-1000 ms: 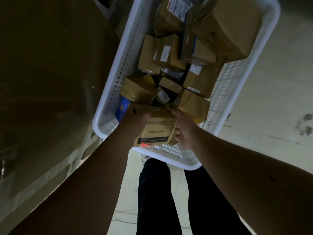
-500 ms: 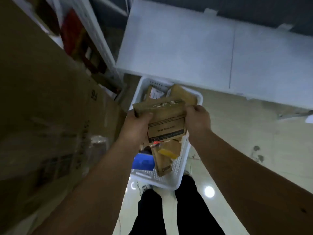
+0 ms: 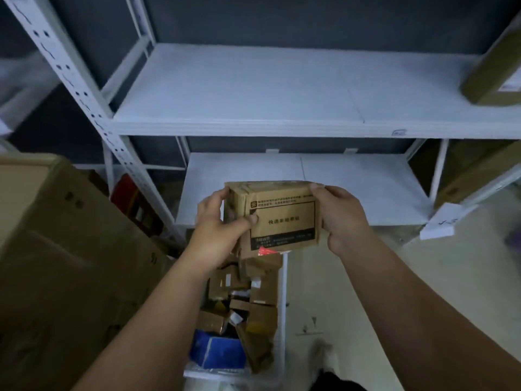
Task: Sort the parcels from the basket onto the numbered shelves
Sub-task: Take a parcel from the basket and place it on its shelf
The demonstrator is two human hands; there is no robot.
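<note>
Two hands hold one brown cardboard parcel [image 3: 282, 218] at the centre of the frame, above the white basket [image 3: 282, 294]. The left hand [image 3: 220, 224] grips its left end, thumb curled across the printed face; the right hand [image 3: 342, 218] wraps its fingers [image 3: 318, 190] round the right edge. More parcels [image 3: 253, 303] fill the basket below. White shelves [image 3: 253, 88] span the upper frame, with another box [image 3: 496, 71] at upper right and a large carton [image 3: 64, 258] at left.

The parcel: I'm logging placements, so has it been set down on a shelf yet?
No, the parcel is held in the air in front of the shelves, gripped between the left hand and the right hand.
</note>
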